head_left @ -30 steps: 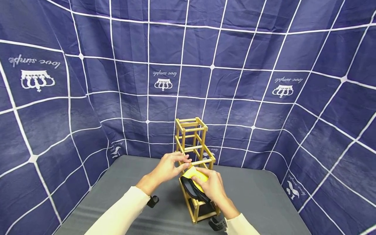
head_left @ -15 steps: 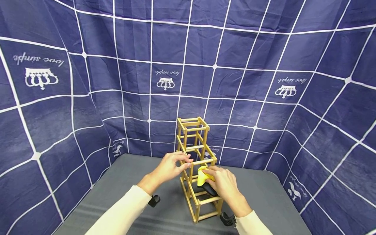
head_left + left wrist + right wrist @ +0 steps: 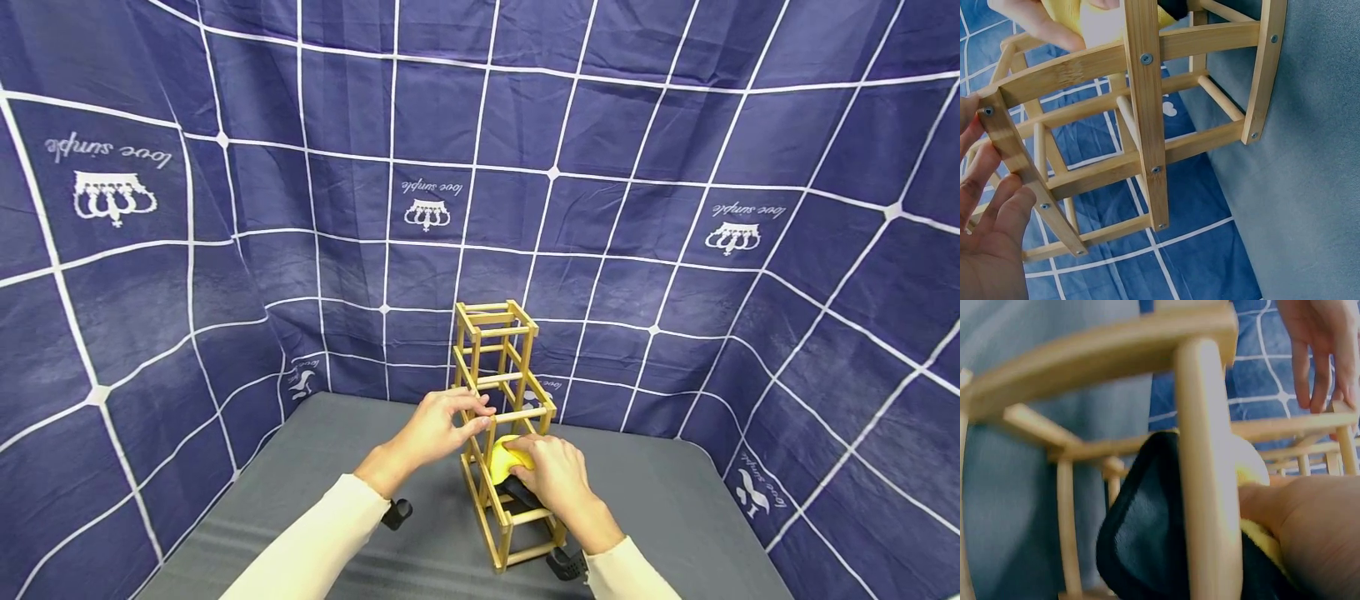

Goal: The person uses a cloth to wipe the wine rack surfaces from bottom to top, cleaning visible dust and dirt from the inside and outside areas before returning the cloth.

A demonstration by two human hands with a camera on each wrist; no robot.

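Fingers, left hand [image 3: 435,427]: yours sit loosely bent and slightly apart, tips touching the middle-tier corner of the rack. No firm grip shows.
Rack [image 3: 521,414]: stepped wood, screwed slats and round rails, upright on the grey table [image 3: 675,517]. Stiff; looks light enough to shift if you press hard. Wood looks smooth, so your fingertips may slide. Best steadied at a corner or upright, not mid-rail.
Cloth [image 3: 502,462]: bunched in the lowest tier, nearest you, by an upright. Yellow one side, dark the other with black edging; a dark corner lies behind a rail in the right wrist view. Plush-looking. Judge it light, soft, floppy, hard to damage. Your loose edge could catch on rail ends.
Hold on cloth: take the thick yellow fold, thumb opposite fingers; gather the dark tail if it drags.
Fingers, right hand [image 3: 557,473]: clamped on the yellow fold, thumb against fingers. You can't see every tip; cloth and rail hide some.
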